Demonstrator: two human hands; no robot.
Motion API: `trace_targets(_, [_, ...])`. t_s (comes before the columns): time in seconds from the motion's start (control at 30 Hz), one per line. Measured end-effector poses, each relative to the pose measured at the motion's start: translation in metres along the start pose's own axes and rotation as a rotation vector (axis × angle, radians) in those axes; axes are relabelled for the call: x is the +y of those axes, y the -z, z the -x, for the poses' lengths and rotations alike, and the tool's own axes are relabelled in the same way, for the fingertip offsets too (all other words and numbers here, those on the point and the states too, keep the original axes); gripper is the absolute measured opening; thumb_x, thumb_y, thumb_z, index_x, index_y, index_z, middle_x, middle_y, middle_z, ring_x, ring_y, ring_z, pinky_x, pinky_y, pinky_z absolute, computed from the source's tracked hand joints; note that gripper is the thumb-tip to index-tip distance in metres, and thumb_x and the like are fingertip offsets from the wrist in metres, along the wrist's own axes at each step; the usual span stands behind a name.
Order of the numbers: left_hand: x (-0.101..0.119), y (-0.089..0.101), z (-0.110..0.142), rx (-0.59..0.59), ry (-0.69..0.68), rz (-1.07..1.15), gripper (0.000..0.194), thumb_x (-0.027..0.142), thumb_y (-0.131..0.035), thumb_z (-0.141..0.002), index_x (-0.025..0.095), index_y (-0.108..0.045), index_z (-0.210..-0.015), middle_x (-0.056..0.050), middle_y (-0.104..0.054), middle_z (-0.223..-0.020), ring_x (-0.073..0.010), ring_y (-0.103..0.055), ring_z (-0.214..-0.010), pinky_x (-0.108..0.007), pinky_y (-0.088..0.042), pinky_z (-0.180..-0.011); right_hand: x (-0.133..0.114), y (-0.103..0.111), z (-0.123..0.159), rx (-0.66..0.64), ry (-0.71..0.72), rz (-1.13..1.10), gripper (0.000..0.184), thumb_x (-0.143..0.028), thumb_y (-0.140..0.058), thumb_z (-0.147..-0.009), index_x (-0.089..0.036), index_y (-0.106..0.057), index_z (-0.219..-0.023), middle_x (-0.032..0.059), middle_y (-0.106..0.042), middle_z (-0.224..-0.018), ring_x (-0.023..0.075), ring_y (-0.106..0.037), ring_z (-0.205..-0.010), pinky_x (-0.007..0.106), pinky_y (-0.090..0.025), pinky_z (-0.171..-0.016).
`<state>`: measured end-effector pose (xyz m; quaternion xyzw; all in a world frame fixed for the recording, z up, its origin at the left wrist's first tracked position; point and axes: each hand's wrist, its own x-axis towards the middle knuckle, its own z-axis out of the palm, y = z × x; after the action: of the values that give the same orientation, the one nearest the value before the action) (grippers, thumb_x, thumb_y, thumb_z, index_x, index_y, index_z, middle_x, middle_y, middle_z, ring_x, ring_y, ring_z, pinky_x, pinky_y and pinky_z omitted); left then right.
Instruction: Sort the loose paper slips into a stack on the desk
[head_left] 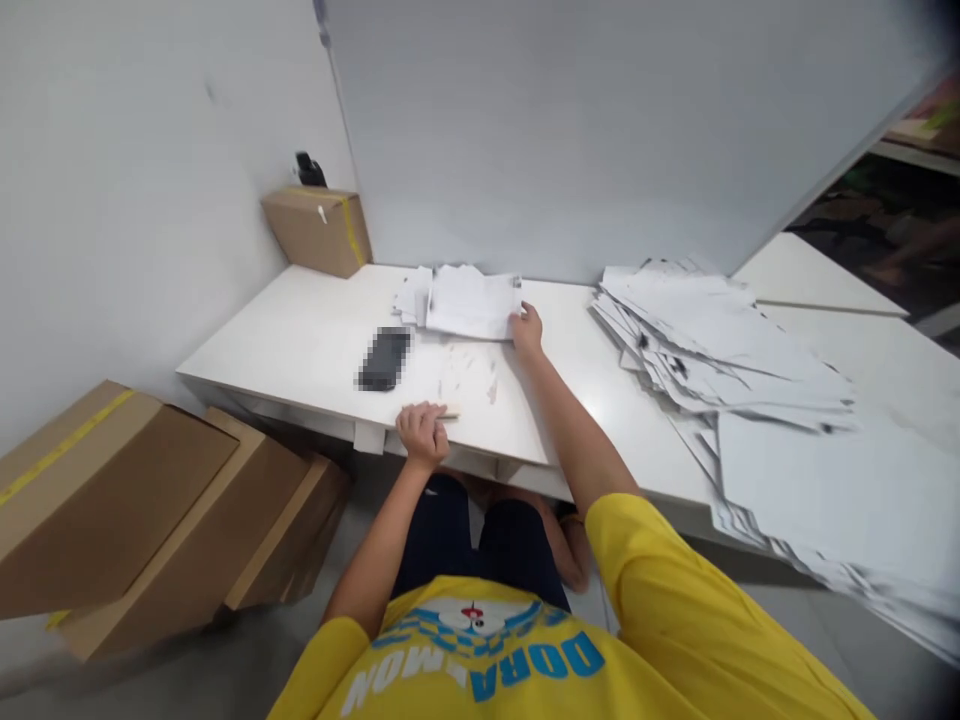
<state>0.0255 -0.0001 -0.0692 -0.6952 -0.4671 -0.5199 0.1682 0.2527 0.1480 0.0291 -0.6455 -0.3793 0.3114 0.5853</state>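
My left hand (422,435) rests closed at the table's front edge, and a short thin tan stick-like thing (450,412) pokes out of it to the right; its kind is unclear. My right hand (527,330) grips the right edge of a sheet of paper (476,305), thumb on top, with the fingers partly hidden. That sheet lies over a small uneven stack of papers (409,298) toward the back of the white table (517,420). Between the stack and my left hand is a dark phone-like rectangle (385,358), blurred out. Small pale scraps or marks (469,372) dot the tabletop in front of the papers.
A large messy pile of papers (705,330) covers the table's right side, with more sheets (832,490) overhanging the front edge. One taped cardboard box (319,230) stands in the back left corner. Several open cardboard boxes (180,500) are on the left, below table height.
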Motion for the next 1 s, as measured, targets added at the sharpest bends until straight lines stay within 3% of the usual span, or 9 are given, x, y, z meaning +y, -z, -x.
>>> trace_targets(0.1, [-0.001, -0.001, 0.004, 0.061, -0.043, -0.019, 0.036, 0.029, -0.04, -0.089, 0.021, -0.075, -0.091, -0.01, -0.072, -0.087, -0.0245, -0.066, -0.091, -0.042, -0.042, -0.093, 0.011, -0.014, -0.007, 0.049, 0.071, 0.051, 0.058, -0.024, -0.057, -0.084, -0.007, -0.044, -0.138, 0.0213, -0.04, -0.154, 0.0285, -0.03, -0.145, 0.047, -0.02, -0.122])
trace_targets(0.17, [-0.002, -0.002, 0.005, 0.084, -0.054, -0.058, 0.037, 0.029, -0.039, -0.089, 0.021, -0.075, -0.091, -0.01, -0.072, -0.085, -0.0241, -0.066, -0.09, -0.042, -0.042, -0.094, 0.017, -0.014, -0.012, 0.076, 0.106, 0.12, 0.056, -0.027, -0.055, -0.088, -0.01, -0.044, -0.139, 0.0194, -0.034, -0.159, 0.0289, -0.021, -0.15, 0.049, -0.015, -0.123])
trace_targets(0.33, [-0.003, -0.004, 0.006, 0.043, -0.033, -0.025, 0.038, 0.031, -0.039, -0.09, 0.021, -0.075, -0.091, -0.011, -0.071, -0.085, -0.0249, -0.066, -0.091, -0.043, -0.042, -0.094, 0.01, 0.023, -0.009, 0.159, 0.112, 0.155, 0.053, -0.033, -0.029, -0.101, 0.005, -0.038, -0.138, 0.029, -0.043, -0.146, 0.0284, -0.038, -0.14, 0.053, -0.027, -0.116])
trace_targets(0.47, [-0.002, -0.004, 0.004, 0.062, -0.054, -0.055, 0.038, 0.031, -0.039, -0.091, 0.021, -0.075, -0.089, -0.01, -0.071, -0.084, -0.0243, -0.066, -0.089, -0.043, -0.042, -0.093, 0.012, 0.116, 0.05, 0.311, 0.28, 0.222, 0.05, -0.041, -0.037, -0.098, -0.009, -0.048, -0.134, 0.0201, -0.052, -0.141, 0.0258, -0.049, -0.131, 0.051, -0.037, -0.112])
trace_targets(0.57, [0.0, -0.003, 0.0, 0.119, -0.105, -0.05, 0.034, 0.028, -0.041, -0.091, 0.021, -0.075, -0.09, -0.009, -0.071, -0.083, -0.023, -0.067, -0.087, -0.041, -0.043, -0.092, 0.038, 0.207, 0.109, 0.445, 0.391, 0.663, 0.049, -0.047, -0.05, -0.087, -0.015, -0.061, -0.121, 0.0193, -0.057, -0.137, 0.0371, -0.044, -0.137, 0.063, -0.027, -0.115])
trace_targets(0.7, [-0.002, -0.004, 0.0, 0.123, -0.115, -0.074, 0.035, 0.03, -0.041, -0.092, 0.022, -0.075, -0.088, -0.008, -0.071, -0.082, -0.0223, -0.067, -0.086, -0.04, -0.044, -0.091, 0.073, 0.288, 0.159, 0.369, -0.052, 1.042, 0.078, -0.065, -0.053, -0.078, -0.013, -0.053, -0.136, 0.0292, -0.043, -0.149, 0.0487, -0.032, -0.143, 0.067, -0.027, -0.113])
trace_targets(0.77, [-0.004, -0.007, 0.002, 0.092, -0.073, -0.095, 0.039, 0.034, -0.039, -0.093, 0.022, -0.075, -0.085, -0.009, -0.071, -0.081, -0.0225, -0.067, -0.086, -0.04, -0.043, -0.091, 0.081, 0.301, 0.171, 0.312, -0.174, 1.102, 0.086, -0.068, -0.052, -0.076, -0.009, -0.048, -0.138, 0.0316, -0.043, -0.148, 0.0498, -0.035, -0.141, 0.067, -0.028, -0.112])
trace_targets(0.87, [-0.007, -0.01, 0.007, 0.066, -0.025, -0.071, 0.041, 0.037, -0.038, -0.093, 0.022, -0.075, -0.086, -0.01, -0.07, -0.082, -0.0233, -0.067, -0.088, -0.041, -0.042, -0.093, 0.081, 0.298, 0.18, 0.311, -0.076, 1.111, 0.087, -0.068, -0.048, -0.078, -0.007, -0.042, -0.141, 0.0307, -0.042, -0.149, 0.0487, -0.033, -0.142, 0.068, -0.026, -0.113])
trace_targets(1.0, [-0.011, -0.01, 0.012, 0.023, -0.01, 0.011, 0.033, 0.033, -0.044, -0.09, 0.023, -0.075, -0.092, -0.01, -0.07, -0.087, -0.0245, -0.065, -0.093, -0.043, -0.039, -0.096, 0.071, 0.292, 0.185, 0.376, -0.001, 1.09, 0.076, -0.057, -0.048, -0.083, -0.004, -0.049, -0.137, 0.0326, -0.06, -0.127, 0.0485, -0.051, -0.129, 0.062, -0.041, -0.104])
